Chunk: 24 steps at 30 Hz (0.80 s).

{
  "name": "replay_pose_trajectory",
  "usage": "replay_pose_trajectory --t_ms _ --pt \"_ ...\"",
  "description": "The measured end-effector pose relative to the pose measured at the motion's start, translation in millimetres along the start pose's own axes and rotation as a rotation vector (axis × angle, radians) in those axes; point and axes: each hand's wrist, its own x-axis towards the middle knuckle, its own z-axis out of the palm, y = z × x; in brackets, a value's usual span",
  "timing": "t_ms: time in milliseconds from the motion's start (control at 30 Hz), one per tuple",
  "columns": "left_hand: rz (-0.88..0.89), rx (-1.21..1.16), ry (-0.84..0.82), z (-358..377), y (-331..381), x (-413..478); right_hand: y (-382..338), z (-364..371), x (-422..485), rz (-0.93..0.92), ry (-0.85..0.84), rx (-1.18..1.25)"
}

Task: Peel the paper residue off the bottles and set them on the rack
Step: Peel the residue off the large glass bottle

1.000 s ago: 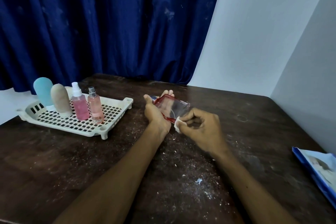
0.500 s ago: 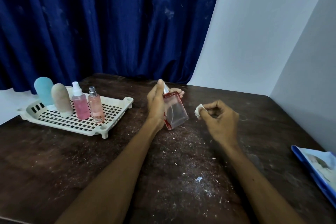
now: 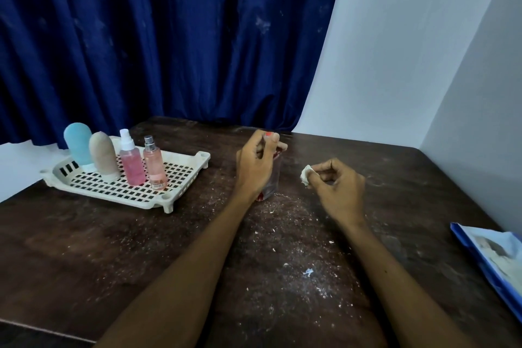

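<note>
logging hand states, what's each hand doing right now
Left hand: closed around the clear bottle.
Right hand: closed, pinching a white paper wad.

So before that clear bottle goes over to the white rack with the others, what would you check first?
1. Left hand has a firm hold on the clear bottle: ok, fingers wrapped round it.
2. Bottle upright: ok.
3. Bottle free of paper residue: cannot tell, the hand hides most of it.
4. Free space on the rack: ok, its right part is bare beside the four bottles.
5. Right hand out of the way: ok, it is apart, pinching a white wad.
</note>
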Motion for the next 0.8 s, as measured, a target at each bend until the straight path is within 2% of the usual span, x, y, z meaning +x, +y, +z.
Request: replay_pose_trajectory --t_ms 167,400,633,800 --pt "-0.064 0.165 0.005 -6 2 -18 1 -1 -2 -0.005 -0.022 -0.002" --pt "-0.287 0.418 -0.017 -26 7 -46 2 3 -8 -0.061 -0.055 -0.084" --pt "-0.270 0.569 0.015 -27 23 -58 7 3 -10 -0.230 0.023 -0.221" --pt "-0.161 0.596 0.161 -55 41 -66 4 3 -14 -0.283 -0.010 -0.261"
